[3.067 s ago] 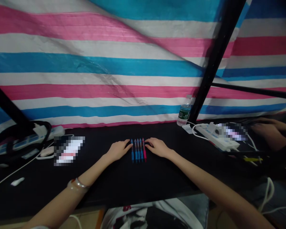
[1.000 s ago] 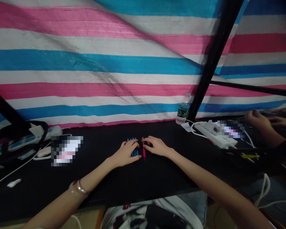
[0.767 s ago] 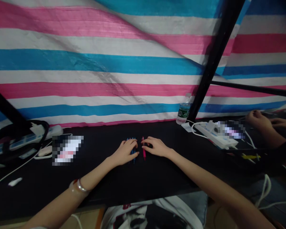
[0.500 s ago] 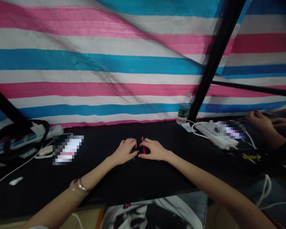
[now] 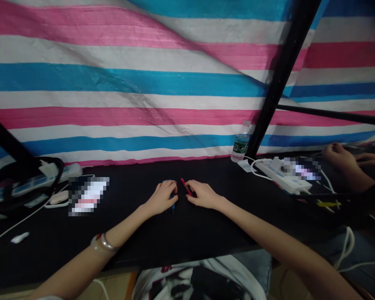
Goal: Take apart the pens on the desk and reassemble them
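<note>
My left hand [image 5: 161,197] lies curled over several blue pens [image 5: 173,203] on the black table [image 5: 181,233], its fingers wrapped round them so that only their ends show. My right hand [image 5: 202,194] is just to the right, fingers closed on a pink-red pen [image 5: 186,187] that tilts up and to the left from the hand. The two hands are almost touching. A bracelet sits on my left wrist.
A water bottle [image 5: 240,147] stands at the back by a black slanting pole [image 5: 279,79]. White power strips lie at the right [image 5: 281,177] and the left [image 5: 34,183], with cables. Another person's hands [image 5: 343,160] rest at the far right. A striped tarp hangs behind.
The row of pens has been split: my left hand slid over and gathered the blue ones, and my right hand closed on the pink-red pen and tilted it off the table.
</note>
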{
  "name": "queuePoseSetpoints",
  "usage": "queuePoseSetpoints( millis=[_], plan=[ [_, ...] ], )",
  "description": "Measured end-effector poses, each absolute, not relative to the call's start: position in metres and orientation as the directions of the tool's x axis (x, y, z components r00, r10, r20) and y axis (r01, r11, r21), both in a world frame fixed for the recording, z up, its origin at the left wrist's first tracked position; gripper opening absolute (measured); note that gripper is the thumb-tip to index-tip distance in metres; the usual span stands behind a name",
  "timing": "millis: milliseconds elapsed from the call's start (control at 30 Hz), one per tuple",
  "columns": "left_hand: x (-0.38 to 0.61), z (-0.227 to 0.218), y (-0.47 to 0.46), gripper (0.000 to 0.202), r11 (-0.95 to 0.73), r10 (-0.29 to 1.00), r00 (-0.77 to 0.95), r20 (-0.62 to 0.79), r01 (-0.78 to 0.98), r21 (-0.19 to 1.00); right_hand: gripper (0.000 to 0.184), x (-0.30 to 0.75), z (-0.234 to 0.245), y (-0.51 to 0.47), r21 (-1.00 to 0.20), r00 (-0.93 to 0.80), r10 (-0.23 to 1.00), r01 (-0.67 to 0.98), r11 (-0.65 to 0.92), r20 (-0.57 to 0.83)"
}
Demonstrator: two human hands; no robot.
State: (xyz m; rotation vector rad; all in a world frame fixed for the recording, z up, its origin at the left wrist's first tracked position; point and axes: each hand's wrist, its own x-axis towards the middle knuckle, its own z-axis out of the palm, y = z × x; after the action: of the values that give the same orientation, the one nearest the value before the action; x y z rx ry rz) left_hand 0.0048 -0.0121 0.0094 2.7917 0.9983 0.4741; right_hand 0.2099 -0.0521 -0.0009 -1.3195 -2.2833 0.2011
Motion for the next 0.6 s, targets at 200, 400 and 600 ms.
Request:
queuePoseSetpoints(
  millis=[200,400,600],
  plan=[
    [0.0045,0.0089,-0.0109,0.012,-0.758,0.652,0.712,0.26,0.602,0.251,0.023,0.2128,-0.0013,-0.0488,-0.312,-0.309,0.902,0.862,0.4,0.3],
    [0.0042,0.0082,-0.01,0.037,-0.731,0.68,0.684,0.263,0.609,0.306,0.016,0.2158,-0.0043,-0.0454,-0.29,-0.362,0.882,0.847,0.447,0.303],
    [0.0039,0.0066,-0.0084,0.06,-0.709,0.703,0.646,0.297,0.605,0.363,0.014,0.2126,-0.0061,-0.0463,-0.322,-0.316,0.878,0.841,0.434,0.359]
  ],
)
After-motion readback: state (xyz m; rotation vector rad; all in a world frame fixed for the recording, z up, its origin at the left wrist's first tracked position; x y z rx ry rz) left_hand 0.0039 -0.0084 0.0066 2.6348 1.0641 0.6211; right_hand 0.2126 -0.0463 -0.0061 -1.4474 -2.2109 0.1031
